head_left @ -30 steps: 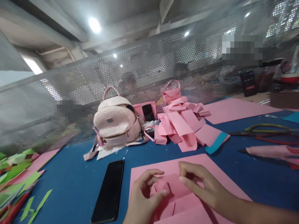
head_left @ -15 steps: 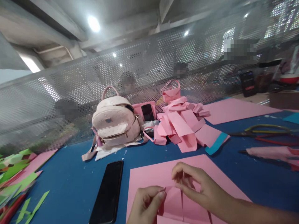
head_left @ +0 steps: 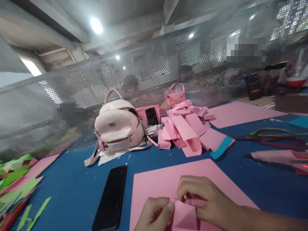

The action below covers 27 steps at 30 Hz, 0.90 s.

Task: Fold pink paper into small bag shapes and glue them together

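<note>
A folded piece of pink paper (head_left: 184, 215) is between my two hands, low in the head view. My left hand (head_left: 155, 213) pinches its left edge between thumb and forefinger. From the right, my right hand (head_left: 204, 197) has its fingers curled over the paper's upper and right edge, with the thumb partly behind a fold. Beneath both hands lies a large flat pink sheet (head_left: 154, 183). A black phone (head_left: 110, 197) rests on the table just left of that sheet.
A pale pink backpack (head_left: 119, 123) and a heap of pink paper pieces (head_left: 185, 128) stand beyond the sheet. Scissors (head_left: 271, 136) and a glue gun (head_left: 271, 157) lie at right. Green paper scraps (head_left: 14, 179) are at left on the blue table (head_left: 69, 183). A perforated metal screen (head_left: 91, 80) runs behind.
My right hand has come down and closed its fingers on the folded paper. The paper has shifted and its folds look different. My left hand keeps its pinch, slightly further right.
</note>
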Motion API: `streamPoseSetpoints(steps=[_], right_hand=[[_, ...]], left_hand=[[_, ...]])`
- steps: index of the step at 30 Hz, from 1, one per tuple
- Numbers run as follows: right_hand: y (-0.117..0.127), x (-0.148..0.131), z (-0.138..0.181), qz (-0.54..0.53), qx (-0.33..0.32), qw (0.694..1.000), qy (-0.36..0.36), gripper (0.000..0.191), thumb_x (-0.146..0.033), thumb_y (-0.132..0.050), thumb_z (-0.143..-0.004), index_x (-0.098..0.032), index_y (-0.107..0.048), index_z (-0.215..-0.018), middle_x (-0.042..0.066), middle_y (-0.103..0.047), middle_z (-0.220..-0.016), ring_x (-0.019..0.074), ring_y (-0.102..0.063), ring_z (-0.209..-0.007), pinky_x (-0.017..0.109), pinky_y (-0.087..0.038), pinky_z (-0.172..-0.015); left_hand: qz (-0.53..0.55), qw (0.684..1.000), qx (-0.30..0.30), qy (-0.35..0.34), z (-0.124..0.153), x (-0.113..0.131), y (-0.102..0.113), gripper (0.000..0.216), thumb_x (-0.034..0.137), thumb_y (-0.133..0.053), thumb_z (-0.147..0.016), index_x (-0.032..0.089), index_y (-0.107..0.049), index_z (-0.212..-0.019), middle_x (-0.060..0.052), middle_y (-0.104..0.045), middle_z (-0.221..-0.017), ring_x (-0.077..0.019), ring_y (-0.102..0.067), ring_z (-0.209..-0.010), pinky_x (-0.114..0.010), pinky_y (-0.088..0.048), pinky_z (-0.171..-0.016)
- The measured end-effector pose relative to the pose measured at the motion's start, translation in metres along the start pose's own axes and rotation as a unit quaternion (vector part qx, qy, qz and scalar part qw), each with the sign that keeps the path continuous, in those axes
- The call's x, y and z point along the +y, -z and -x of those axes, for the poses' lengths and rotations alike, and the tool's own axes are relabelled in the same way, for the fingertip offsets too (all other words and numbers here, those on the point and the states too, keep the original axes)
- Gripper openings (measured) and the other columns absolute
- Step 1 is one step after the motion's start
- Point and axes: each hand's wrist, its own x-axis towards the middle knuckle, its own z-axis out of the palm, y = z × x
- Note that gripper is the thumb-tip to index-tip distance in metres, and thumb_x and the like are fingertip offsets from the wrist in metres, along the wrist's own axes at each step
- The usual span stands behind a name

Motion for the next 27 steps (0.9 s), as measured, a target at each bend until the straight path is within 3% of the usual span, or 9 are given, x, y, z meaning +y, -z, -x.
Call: streamPoseSetpoints(steps=[3, 6, 13, 16, 20, 24, 27], right_hand=[[0.000, -0.002, -0.001, -0.012, 0.009, 1.000, 0.002, 0.023, -0.030, -0.059, -0.098, -0.020, -0.069, -0.080, 0.001, -0.062, -0.076, 0.0142, -0.058, -0.068, 0.025, -0.042, -0.062], [0.002, -0.002, -0.001, -0.018, 0.038, 0.999, 0.009, 0.028, -0.035, -0.057, -0.100, -0.021, -0.070, -0.080, 0.003, -0.062, -0.077, 0.0153, -0.059, -0.069, 0.026, -0.043, -0.062], [0.002, -0.001, -0.002, -0.014, 0.037, 0.999, 0.008, 0.027, -0.040, -0.059, -0.100, -0.021, -0.066, -0.082, 0.003, -0.065, -0.080, 0.0160, -0.060, -0.074, 0.027, -0.044, -0.067], [0.002, -0.003, -0.003, 0.008, 0.023, 1.000, -0.001, 0.021, -0.041, -0.062, -0.099, -0.022, -0.068, -0.090, 0.001, -0.066, -0.082, 0.0154, -0.059, -0.074, 0.026, -0.043, -0.067], [0.003, -0.006, -0.004, 0.035, 0.009, 0.998, 0.047, 0.024, -0.038, -0.056, -0.102, -0.022, -0.071, -0.091, 0.003, -0.068, -0.080, 0.0185, -0.060, -0.080, 0.029, -0.042, -0.068], [0.006, -0.008, -0.004, 0.025, 0.016, 0.998, 0.056, 0.023, -0.031, -0.059, -0.099, -0.021, -0.069, -0.081, 0.002, -0.065, -0.077, 0.0172, -0.060, -0.077, 0.028, -0.042, -0.066], [0.007, -0.008, -0.004, 0.035, 0.015, 0.996, 0.080, 0.016, -0.018, -0.063, -0.095, -0.022, -0.071, -0.082, 0.001, -0.066, -0.080, 0.0157, -0.061, -0.079, 0.026, -0.044, -0.068]], left_hand=[[0.054, 0.998, 0.023, 0.016, -0.001, -0.006, -0.002, 0.061, 0.075, -0.071, -0.072, 0.015, -0.063, -0.066, 0.001, -0.050, -0.063, -0.0114, -0.042, -0.061, -0.022, -0.032, -0.059], [0.115, 0.991, -0.064, 0.040, -0.004, -0.005, -0.003, 0.060, 0.071, -0.077, -0.069, 0.012, -0.072, -0.076, 0.002, -0.049, -0.061, -0.0083, -0.038, -0.055, -0.020, -0.027, -0.055], [0.078, 0.992, -0.097, 0.025, -0.009, 0.015, 0.000, 0.061, 0.070, -0.073, -0.073, 0.014, -0.058, -0.059, 0.003, -0.041, -0.059, -0.0078, -0.031, -0.056, -0.022, -0.022, -0.054], [0.037, 0.993, -0.107, 0.026, -0.009, 0.013, 0.000, 0.063, 0.074, -0.069, -0.074, 0.016, -0.051, -0.058, 0.004, -0.038, -0.058, -0.0083, -0.029, -0.056, -0.023, -0.020, -0.053], [0.017, 0.996, -0.084, 0.030, -0.009, 0.002, -0.001, 0.066, 0.079, -0.067, -0.070, 0.017, -0.047, -0.056, 0.005, -0.033, -0.055, -0.0087, -0.027, -0.055, -0.024, -0.017, -0.051], [0.045, 0.993, -0.107, 0.031, -0.008, 0.001, -0.002, 0.064, 0.075, -0.068, -0.073, 0.013, -0.064, -0.061, 0.003, -0.040, -0.056, -0.0084, -0.031, -0.054, -0.023, -0.018, -0.050], [0.076, 0.989, -0.128, 0.022, -0.008, 0.006, -0.002, 0.058, 0.069, -0.070, -0.078, 0.011, -0.078, -0.077, 0.000, -0.049, -0.062, -0.0101, -0.039, -0.059, -0.021, -0.023, -0.052]])
